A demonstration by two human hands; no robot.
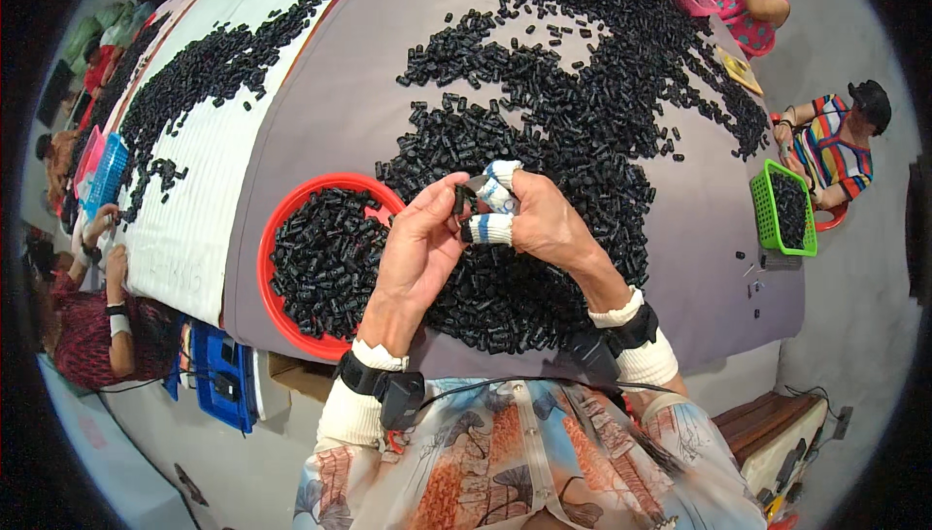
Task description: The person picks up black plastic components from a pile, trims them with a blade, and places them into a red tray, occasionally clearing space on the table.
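Grey cloth-covered table [320,113], wide, heaped with a spread of small black plastic parts [582,74] reaching out beyond the fingertips

Red round basin [275,229] just outside the left hand, near full of the same black parts

Green basket [770,210] far off to the right, by a seated person in a striped top [833,147]; other workers along the left edge

Left hand [417,239] and right hand [544,224] raised together over the near heap, fingertips meeting. Right fingers [497,195] wrapped in white-and-blue tape

One small black plastic part [459,198] pinched between the tips of both hands: left thumb and forefinger closed on one end, right taped fingers closed on the other. Remaining fingers loosely curled, not holding anything I can make out

Judgement on handling: part looks light, rigid, smooth-sided, likely a bit slippery; too short for a palm grip, so take it at the ends with fingertips. Tape should add friction. Loose heap would shift easily under a wrist
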